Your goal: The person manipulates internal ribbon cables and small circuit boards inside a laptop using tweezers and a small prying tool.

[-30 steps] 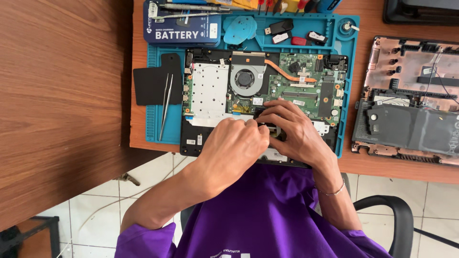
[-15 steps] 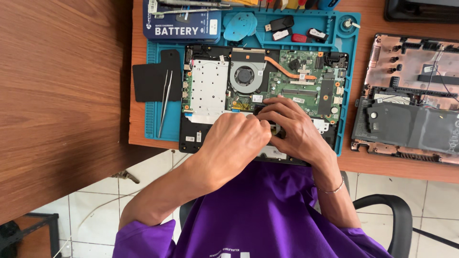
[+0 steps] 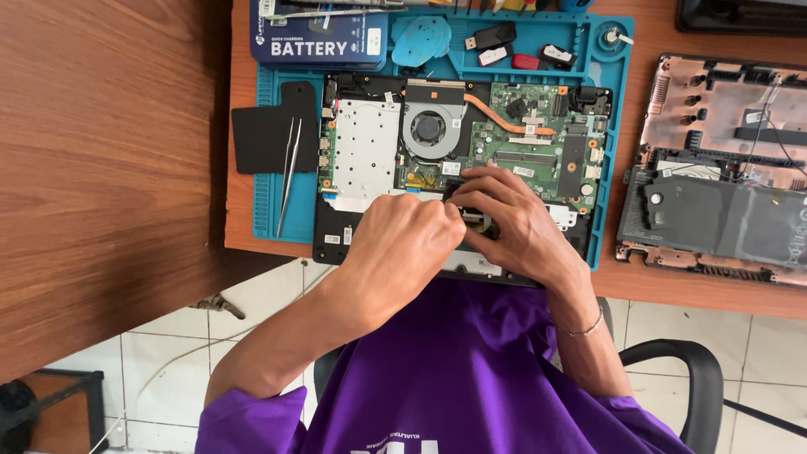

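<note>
1. Hands meet over the opened laptop (image 3: 458, 160) on the blue mat (image 3: 609, 151): left hand (image 3: 403, 240) fisted, its contents hidden; right hand (image 3: 513, 223) fingers spread, pressing near a small black part (image 3: 461, 192).
2. Slipping could likely scratch the green board (image 3: 538, 147).
3. Tweezers (image 3: 287, 172) lie well apart.

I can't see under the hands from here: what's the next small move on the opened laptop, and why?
Probably keep the right hand pressing down to steady the opened laptop while the left hand works the small dark part between them. Both hands meet at the board's lower middle edge and hide that part, so its state is unclear. The tweezers lie unused on the blue mat.
</note>
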